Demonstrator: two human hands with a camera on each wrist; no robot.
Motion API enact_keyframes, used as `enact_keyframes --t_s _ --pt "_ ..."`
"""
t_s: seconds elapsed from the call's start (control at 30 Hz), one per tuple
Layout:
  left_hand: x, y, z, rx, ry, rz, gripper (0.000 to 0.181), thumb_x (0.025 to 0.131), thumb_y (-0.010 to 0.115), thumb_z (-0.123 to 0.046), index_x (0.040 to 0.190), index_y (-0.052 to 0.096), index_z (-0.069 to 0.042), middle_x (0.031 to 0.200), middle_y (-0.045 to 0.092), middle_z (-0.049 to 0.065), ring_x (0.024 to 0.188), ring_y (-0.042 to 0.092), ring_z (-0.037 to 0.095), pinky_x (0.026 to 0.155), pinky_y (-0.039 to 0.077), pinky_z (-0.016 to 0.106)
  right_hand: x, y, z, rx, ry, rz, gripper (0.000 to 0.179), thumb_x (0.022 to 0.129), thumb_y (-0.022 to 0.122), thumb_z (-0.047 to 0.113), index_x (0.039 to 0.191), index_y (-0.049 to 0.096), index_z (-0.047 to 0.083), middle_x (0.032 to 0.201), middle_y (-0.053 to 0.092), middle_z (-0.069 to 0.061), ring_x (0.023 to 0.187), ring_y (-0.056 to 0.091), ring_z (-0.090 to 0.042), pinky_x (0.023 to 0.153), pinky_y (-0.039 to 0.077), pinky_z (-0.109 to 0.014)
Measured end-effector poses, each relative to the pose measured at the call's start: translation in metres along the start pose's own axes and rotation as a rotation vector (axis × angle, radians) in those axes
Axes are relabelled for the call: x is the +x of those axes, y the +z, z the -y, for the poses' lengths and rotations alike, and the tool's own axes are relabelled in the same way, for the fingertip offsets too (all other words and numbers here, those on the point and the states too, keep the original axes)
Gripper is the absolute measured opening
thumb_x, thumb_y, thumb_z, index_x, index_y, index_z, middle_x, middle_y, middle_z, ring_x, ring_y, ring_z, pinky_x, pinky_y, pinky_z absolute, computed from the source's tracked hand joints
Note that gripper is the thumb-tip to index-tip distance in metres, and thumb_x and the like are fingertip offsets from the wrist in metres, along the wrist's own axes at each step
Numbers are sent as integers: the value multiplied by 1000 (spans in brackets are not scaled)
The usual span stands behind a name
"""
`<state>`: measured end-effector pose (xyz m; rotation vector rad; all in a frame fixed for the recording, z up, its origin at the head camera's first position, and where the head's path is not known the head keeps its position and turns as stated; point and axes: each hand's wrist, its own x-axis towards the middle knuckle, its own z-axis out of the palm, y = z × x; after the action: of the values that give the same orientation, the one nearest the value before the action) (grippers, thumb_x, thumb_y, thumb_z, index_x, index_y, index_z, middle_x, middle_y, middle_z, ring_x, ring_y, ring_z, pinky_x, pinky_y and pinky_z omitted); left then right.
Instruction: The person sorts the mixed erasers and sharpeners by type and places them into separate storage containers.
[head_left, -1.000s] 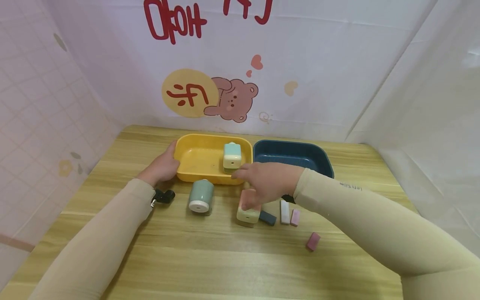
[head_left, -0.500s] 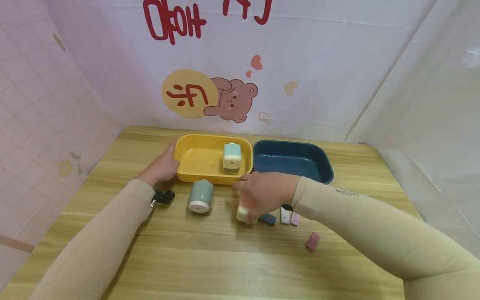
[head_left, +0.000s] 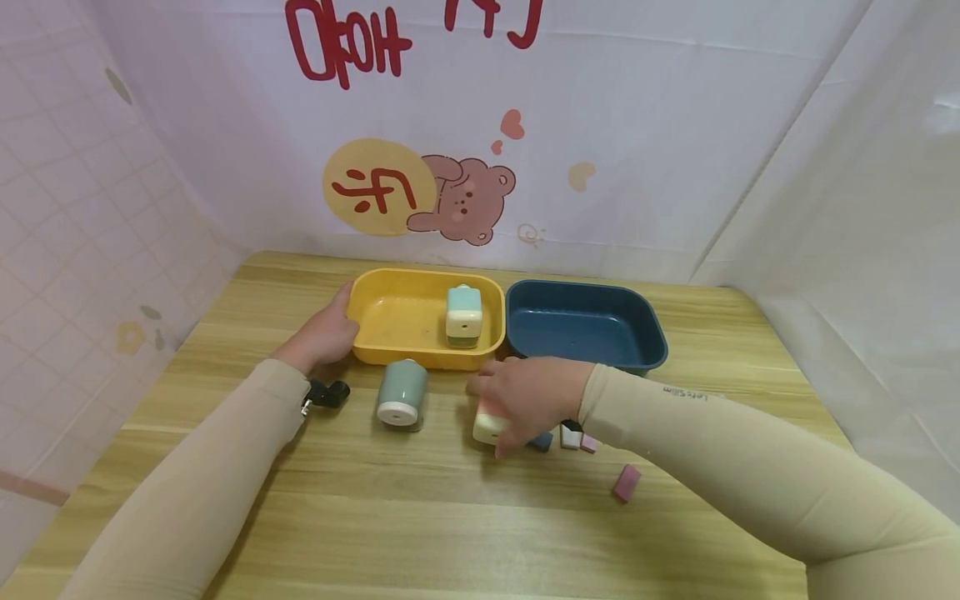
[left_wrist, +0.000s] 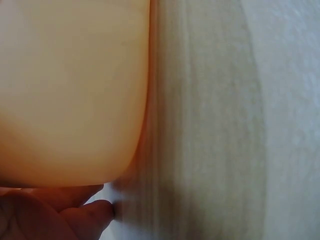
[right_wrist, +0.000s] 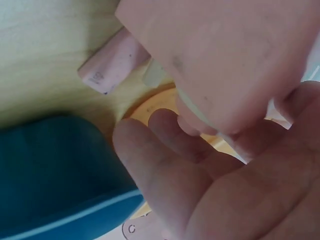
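Note:
My left hand (head_left: 321, 336) holds the left end of a yellow tray (head_left: 397, 357); in the left wrist view, its fingers (left_wrist: 90, 217) lie against the tray's outer wall. Inside the tray's right end stands a mint and cream pencil sharpener (head_left: 464, 315). In front of the tray, my right hand (head_left: 536, 393) grips a pink and cream pencil sharpener (head_left: 489, 423) from above, thumb at its front and fingers at the back. The hand covers much of it in the head view; its pink body (right_wrist: 225, 55) fills the top of the right wrist view.
A dark blue tray (head_left: 585, 358) adjoins the yellow one on the right. A green and white pencil sharpener (head_left: 402, 393) stands left of my right hand. Erasers lie right of it: dark blue (head_left: 542, 442), white (head_left: 570, 437), light pink (head_left: 588, 443), deep pink (head_left: 627, 483).
My right hand has come down and toward me onto the pink sharpener, its thumb now at the front. The left hand and both trays have stayed put.

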<state>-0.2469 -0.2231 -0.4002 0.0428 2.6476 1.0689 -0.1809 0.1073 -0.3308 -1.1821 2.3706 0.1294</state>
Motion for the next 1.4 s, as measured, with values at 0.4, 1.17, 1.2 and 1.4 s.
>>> enact_keyframes --t_s 0.4,1.17,1.2,1.4 --pt "0 1 -1 -10 -1 -6 85 98 33 -5 167 -16 -8 173 11 30 154 30 46 128 17 63 3 6 -1 15 17 12 80 83 87 49 148 53 18 134 59 2 114 56 -19 96 54 -36" --pt "0 1 1 -2 -18 2 85 99 33 -7 167 -18 -11 173 12 29 153 31 45 127 19 65 5 6 2 -10 8 -2 68 84 87 43 140 59 17 126 62 4 108 56 -19 92 52 -32" --pt "0 1 1 -2 -18 1 85 99 33 -8 167 -18 -11 173 12 29 154 30 45 127 18 64 5 6 2 -11 8 -5 68 84 87 42 140 59 17 127 62 4 109 55 -19 92 52 -32" --pt "0 1 1 -12 -9 -5 85 99 34 -7 167 -17 -11 173 11 29 153 30 45 127 18 64 6 6 3 -14 0 -21 66 84 87 40 139 59 17 128 62 3 108 54 -20 92 51 -33"
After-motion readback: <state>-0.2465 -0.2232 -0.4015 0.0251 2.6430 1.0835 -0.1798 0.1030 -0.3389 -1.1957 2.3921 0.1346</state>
